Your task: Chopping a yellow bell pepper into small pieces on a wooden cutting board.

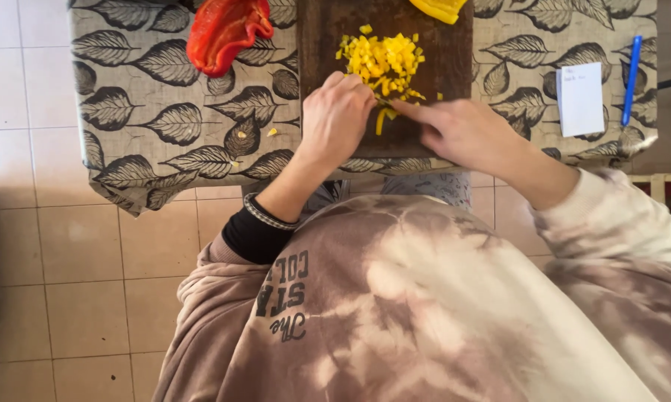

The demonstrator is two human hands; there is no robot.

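Observation:
A pile of diced yellow pepper (384,61) lies on a dark wooden cutting board (447,71). My left hand (335,119) rests at the pile's near edge, fingers curled down over the pieces. What it grips is hidden. My right hand (462,134) lies flat on the board beside it. Its fingers stretch left, and the fingertips touch a loose yellow pepper strip (381,123) between the two hands. No knife shows.
A red pepper piece (224,30) lies on the leaf-print tablecloth (157,119) left of the board. A yellow pepper chunk (441,9) sits at the board's far edge. A white notepad (579,98) and a blue pen (631,71) lie to the right. Tiled floor surrounds the table.

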